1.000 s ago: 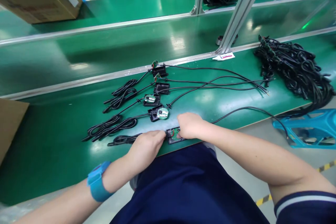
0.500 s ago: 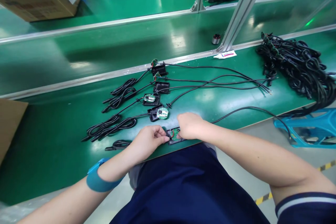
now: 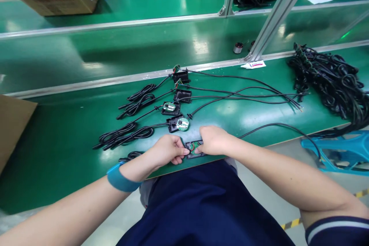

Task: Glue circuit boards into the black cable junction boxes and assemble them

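Note:
A small open black plastic case (image 3: 197, 156) lies near the table's front edge, with a green circuit board (image 3: 195, 146) and a red wire inside. At its left end, my left hand (image 3: 170, 148) is closed in a pinch; what exactly lies between the fingertips is partly hidden. My right hand (image 3: 212, 140) grips the right end, its thumb pressed down on the board. From under that hand a black cable (image 3: 271, 124) runs right and over the table edge. A coiled cable (image 3: 132, 156) is partly covered by my left wrist.
Beyond my hands lie several similar black cases (image 3: 182, 96) with boards and coiled cables (image 3: 141, 132). A big cable heap (image 3: 328, 80) is on the right, near a white tube (image 3: 253, 65) and a metal post (image 3: 282, 11). A blue stool (image 3: 340, 146) stands below.
The view has shifted slightly. My left fingers have curled more at the case's left end, while my right hand stays on its right end. Another person's arm now shows at the top right.

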`<state>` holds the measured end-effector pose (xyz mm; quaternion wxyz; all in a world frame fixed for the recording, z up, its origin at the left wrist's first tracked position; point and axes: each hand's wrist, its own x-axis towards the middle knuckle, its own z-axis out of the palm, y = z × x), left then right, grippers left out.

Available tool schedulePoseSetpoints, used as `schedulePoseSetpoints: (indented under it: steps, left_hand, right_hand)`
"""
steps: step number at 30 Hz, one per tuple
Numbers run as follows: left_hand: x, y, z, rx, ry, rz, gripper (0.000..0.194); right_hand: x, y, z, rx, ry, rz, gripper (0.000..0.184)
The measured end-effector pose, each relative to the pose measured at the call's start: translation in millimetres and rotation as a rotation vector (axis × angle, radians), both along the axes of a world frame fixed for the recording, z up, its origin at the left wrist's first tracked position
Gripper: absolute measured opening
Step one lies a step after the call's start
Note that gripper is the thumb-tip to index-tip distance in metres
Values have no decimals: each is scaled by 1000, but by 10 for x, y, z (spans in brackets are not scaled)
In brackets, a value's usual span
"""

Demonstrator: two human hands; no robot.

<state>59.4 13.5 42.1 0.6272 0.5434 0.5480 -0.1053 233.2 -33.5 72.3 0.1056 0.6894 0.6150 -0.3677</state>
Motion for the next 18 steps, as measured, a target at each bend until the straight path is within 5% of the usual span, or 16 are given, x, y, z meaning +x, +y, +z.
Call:
schedulePoseSetpoints:
  steps: [4,11,18]
  left_hand:
    - [24,33,39,30,41,-75,19]
    - [-25,53,83,371,26,-407,24]
    - [-45,24,9,542,98,-418,29]
  right_hand:
    - [-52,-13,15,27,-51,-53,52]
    - [-149,76,42,-43,-113,-29,44]
    - [-186,27,29,19,-159,12,41]
